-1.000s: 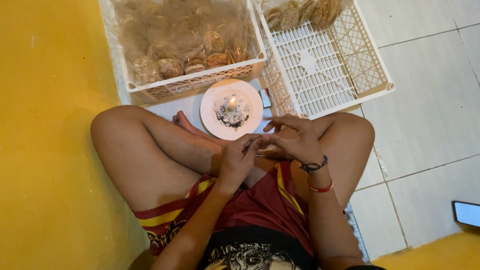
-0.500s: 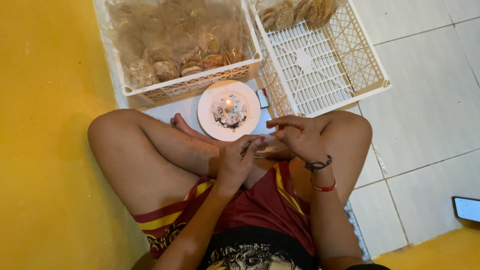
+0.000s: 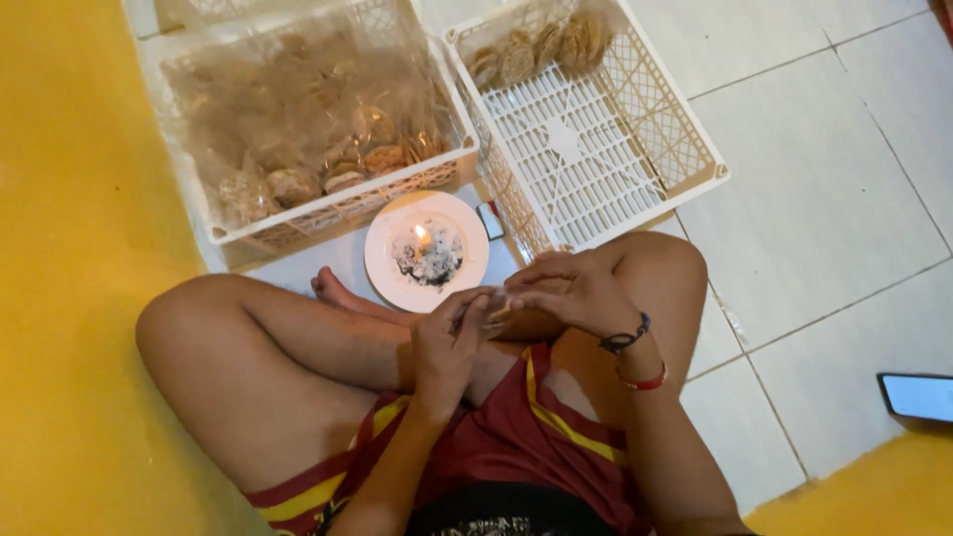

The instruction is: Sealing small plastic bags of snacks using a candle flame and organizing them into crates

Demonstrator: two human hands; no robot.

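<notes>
While the person sits cross-legged on the tiled floor [image 3: 844,179], both hands meet over the lap; the left hand [image 3: 449,342] has its fingers [image 3: 475,310] curled round something small and pale, too small to make out; the right hand [image 3: 568,290] closes in from the other side, fingertips pinching at the same little thing, a dark band and a red band on its wrist; just beyond the hands sits a white plate [image 3: 382,260] with a small lit candle [image 3: 421,236] amid dark ash; behind it a white crate [image 3: 328,213] holds bagged cookies; beside it a second crate [image 3: 635,189] is nearly bare; a phone [image 3: 918,397] lies well apart.
</notes>
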